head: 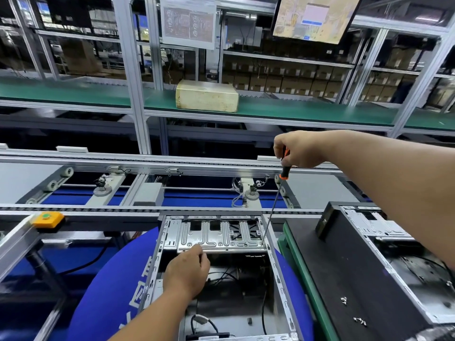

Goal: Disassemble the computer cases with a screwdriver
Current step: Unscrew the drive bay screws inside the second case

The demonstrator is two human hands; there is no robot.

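Note:
An open computer case (279,274) lies in front of me on a round blue mat (103,291). A silver drive bracket (216,236) spans its far end. My right hand (299,150) grips the orange-and-black handle of a long screwdriver (273,205), held high. The shaft slants down and its tip meets the bracket's right edge. My left hand (188,269) rests at the bracket's near edge, fingers curled against it. Cables lie inside the case.
A second open case (384,232) sits on a black mat (344,274) at the right, with loose screws (359,321) on it. A conveyor line (147,168) runs behind. An orange button box (48,219) sits left. A yellowed case (206,96) rests on the green shelf.

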